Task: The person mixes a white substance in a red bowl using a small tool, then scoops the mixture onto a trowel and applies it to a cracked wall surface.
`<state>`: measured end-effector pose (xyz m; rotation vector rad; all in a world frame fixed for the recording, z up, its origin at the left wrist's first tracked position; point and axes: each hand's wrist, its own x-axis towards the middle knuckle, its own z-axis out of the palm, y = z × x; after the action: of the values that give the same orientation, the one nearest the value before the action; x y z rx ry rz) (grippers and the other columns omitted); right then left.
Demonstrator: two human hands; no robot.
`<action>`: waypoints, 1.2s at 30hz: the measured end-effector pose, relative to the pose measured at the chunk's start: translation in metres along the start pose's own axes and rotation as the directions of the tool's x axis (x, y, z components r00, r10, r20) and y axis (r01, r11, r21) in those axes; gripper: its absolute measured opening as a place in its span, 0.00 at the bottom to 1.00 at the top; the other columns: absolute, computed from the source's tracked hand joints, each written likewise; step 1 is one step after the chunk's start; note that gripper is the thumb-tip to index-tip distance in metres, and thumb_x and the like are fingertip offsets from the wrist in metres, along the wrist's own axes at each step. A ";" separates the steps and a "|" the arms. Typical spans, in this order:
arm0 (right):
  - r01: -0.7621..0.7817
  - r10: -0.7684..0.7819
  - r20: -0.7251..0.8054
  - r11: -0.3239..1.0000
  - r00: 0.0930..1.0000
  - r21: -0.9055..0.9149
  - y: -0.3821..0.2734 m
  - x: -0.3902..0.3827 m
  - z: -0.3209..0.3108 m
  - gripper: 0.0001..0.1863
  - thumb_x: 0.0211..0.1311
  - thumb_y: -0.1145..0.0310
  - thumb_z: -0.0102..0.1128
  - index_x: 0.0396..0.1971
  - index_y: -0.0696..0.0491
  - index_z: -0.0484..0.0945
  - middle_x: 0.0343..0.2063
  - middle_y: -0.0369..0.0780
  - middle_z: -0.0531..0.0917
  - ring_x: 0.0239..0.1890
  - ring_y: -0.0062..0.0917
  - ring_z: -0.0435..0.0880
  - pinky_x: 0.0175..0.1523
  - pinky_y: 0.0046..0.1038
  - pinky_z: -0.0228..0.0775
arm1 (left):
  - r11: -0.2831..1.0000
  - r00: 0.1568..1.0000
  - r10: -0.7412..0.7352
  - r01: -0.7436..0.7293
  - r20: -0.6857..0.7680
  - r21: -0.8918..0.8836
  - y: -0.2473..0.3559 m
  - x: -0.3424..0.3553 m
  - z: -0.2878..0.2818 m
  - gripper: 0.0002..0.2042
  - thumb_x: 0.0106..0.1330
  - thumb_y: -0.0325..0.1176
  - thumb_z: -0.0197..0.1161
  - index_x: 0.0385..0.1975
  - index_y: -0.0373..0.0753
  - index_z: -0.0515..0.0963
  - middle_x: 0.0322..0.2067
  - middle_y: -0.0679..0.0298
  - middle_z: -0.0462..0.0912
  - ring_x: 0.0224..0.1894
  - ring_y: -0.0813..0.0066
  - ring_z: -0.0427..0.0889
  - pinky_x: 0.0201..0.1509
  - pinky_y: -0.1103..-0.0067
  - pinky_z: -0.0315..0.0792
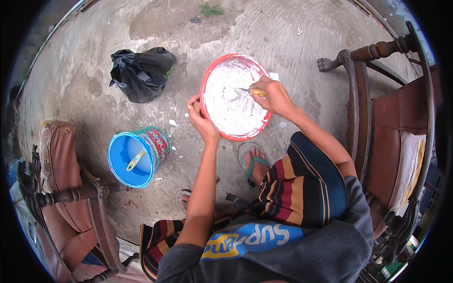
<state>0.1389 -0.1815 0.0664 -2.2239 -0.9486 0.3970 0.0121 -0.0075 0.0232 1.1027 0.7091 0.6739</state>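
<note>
Upper centre: left hand [203, 121] grips red basin [205, 76], right hand [274, 97] clutches yellow-handled tool [258, 93]; white paste [231, 113] looks wetted but lumpy, probably needs more mixing.

Your bowl [204, 89] is red, smeared white inside, and the paste [231, 113] in it is white. Your tool [258, 93] has a yellow handle. Your bucket [120, 150] is bright blue inside, with red, white and green outside; the brush [136, 160] in it has a yellow-and-white handle. The bag [144, 75] is black. The cloth [292, 184] over your legs is striped maroon, tan and black, with a dark blue part. Your shirt [302, 257] is dark grey with a blue-and-yellow print, your sandal strap [257, 161] green, the chair covers [396, 118] reddish brown, the floor [278, 33] blotchy grey.
</note>
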 end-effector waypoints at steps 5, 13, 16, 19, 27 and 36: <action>0.013 -0.018 -0.045 0.994 0.999 -0.107 0.003 0.009 0.038 0.12 0.56 0.72 0.65 0.39 0.61 0.83 0.31 0.48 0.80 0.30 0.43 0.83 0.36 0.36 0.76 | 0.998 0.998 -0.032 0.035 -0.057 0.060 -0.005 0.001 -0.006 0.26 0.77 0.47 0.30 0.47 0.31 0.71 0.35 0.60 0.79 0.41 0.72 0.78 0.52 0.76 0.71; 0.029 -0.030 -0.007 0.999 1.000 -0.040 -0.013 0.022 -0.004 0.11 0.51 0.73 0.67 0.36 0.60 0.84 0.29 0.47 0.80 0.30 0.38 0.83 0.36 0.34 0.75 | 0.999 0.988 -0.019 0.024 -0.156 0.034 -0.011 -0.003 -0.010 0.28 0.77 0.48 0.31 0.51 0.27 0.70 0.42 0.55 0.80 0.46 0.68 0.79 0.53 0.74 0.71; -0.036 0.028 -0.089 0.996 0.996 -0.085 0.003 0.046 -0.011 0.12 0.51 0.73 0.67 0.36 0.60 0.84 0.29 0.47 0.80 0.31 0.38 0.84 0.38 0.34 0.76 | 0.998 0.991 -0.059 0.060 -0.120 0.004 0.000 -0.007 -0.004 0.29 0.77 0.48 0.31 0.54 0.26 0.70 0.44 0.54 0.81 0.47 0.67 0.79 0.54 0.74 0.71; 0.003 -0.010 -0.062 0.994 0.998 -0.107 0.014 0.054 0.004 0.12 0.51 0.72 0.67 0.37 0.60 0.84 0.29 0.47 0.80 0.33 0.39 0.84 0.40 0.35 0.76 | 0.996 0.993 -0.069 0.074 -0.099 0.049 0.000 -0.006 -0.001 0.29 0.77 0.48 0.31 0.54 0.25 0.71 0.44 0.54 0.81 0.48 0.68 0.79 0.54 0.74 0.71; 0.145 -0.150 0.136 0.989 0.979 0.041 0.003 0.039 0.010 0.13 0.49 0.71 0.67 0.36 0.58 0.85 0.30 0.47 0.80 0.33 0.42 0.83 0.39 0.38 0.75 | 0.993 0.991 -0.013 0.029 -0.131 0.117 0.002 -0.001 -0.001 0.30 0.78 0.49 0.33 0.49 0.23 0.74 0.39 0.54 0.82 0.43 0.70 0.80 0.50 0.76 0.72; 0.139 -0.149 0.053 0.976 0.987 0.167 0.012 0.042 0.034 0.13 0.48 0.70 0.68 0.36 0.56 0.85 0.29 0.46 0.79 0.32 0.39 0.82 0.39 0.35 0.74 | 0.979 0.994 0.000 0.023 -0.111 0.204 0.005 0.006 -0.002 0.30 0.78 0.48 0.32 0.47 0.24 0.76 0.28 0.63 0.79 0.33 0.77 0.77 0.43 0.78 0.72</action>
<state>0.1570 -0.1410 0.0323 -1.9921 -1.0661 0.4656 0.0135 -0.0007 0.0267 1.2561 0.8945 0.6663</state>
